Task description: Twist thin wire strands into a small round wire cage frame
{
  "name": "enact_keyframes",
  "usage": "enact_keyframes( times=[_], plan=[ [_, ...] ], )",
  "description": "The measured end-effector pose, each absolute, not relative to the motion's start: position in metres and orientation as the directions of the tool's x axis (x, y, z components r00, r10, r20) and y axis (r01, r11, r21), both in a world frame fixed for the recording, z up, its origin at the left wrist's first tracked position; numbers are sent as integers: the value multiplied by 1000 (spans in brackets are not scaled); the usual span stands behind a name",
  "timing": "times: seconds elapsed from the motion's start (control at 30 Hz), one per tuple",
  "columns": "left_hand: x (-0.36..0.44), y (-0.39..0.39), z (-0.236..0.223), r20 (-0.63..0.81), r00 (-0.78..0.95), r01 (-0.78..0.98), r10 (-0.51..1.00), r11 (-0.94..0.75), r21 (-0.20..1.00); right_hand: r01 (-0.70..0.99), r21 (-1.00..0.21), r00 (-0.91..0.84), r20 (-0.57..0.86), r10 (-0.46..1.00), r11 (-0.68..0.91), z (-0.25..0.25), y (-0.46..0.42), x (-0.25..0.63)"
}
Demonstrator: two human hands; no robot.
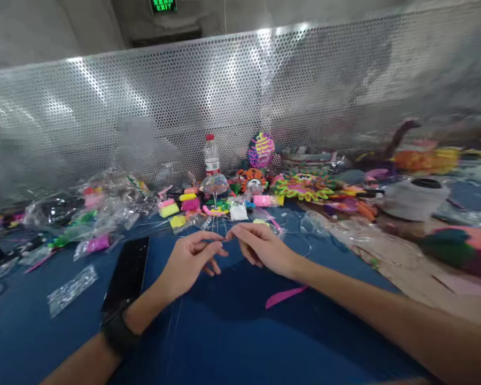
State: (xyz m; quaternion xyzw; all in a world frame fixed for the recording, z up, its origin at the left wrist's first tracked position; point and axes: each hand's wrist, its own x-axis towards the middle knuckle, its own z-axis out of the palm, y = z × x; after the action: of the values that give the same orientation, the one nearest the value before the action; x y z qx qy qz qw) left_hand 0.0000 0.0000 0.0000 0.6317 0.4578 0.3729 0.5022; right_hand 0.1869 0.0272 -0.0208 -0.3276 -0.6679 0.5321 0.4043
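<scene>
Over the blue tabletop, my left hand pinches with thumb and forefinger, the other fingers loosely curled. Close to its right, my right hand pinches too, its fingertips nearly meeting the left ones. A thin strand runs between the two pinches; its material is too fine to make out. Just beyond my fingers, fine pale strands rise toward a clear, rounded dome-like piece. A pink curved strip lies across those strands. Below my right wrist rests a magenta strip.
A black phone lies beside my left forearm. Farther back are colourful clay packs, a red-capped bottle and clay figures. Plastic bags crowd the left. A whitish container stands right, before a perforated metal panel.
</scene>
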Motion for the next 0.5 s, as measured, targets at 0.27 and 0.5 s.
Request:
enact_keyframes(
  times=[0.27,0.5],
  plan=[
    [1,2,-4,13,257,222,966,-73,972,27,-977,-456,176,872,212,-21,29,187],
    [4,1,-5,-5,227,184,974,-38,982,18,-973,-466,194,863,229,-24,29,188]
  ],
)
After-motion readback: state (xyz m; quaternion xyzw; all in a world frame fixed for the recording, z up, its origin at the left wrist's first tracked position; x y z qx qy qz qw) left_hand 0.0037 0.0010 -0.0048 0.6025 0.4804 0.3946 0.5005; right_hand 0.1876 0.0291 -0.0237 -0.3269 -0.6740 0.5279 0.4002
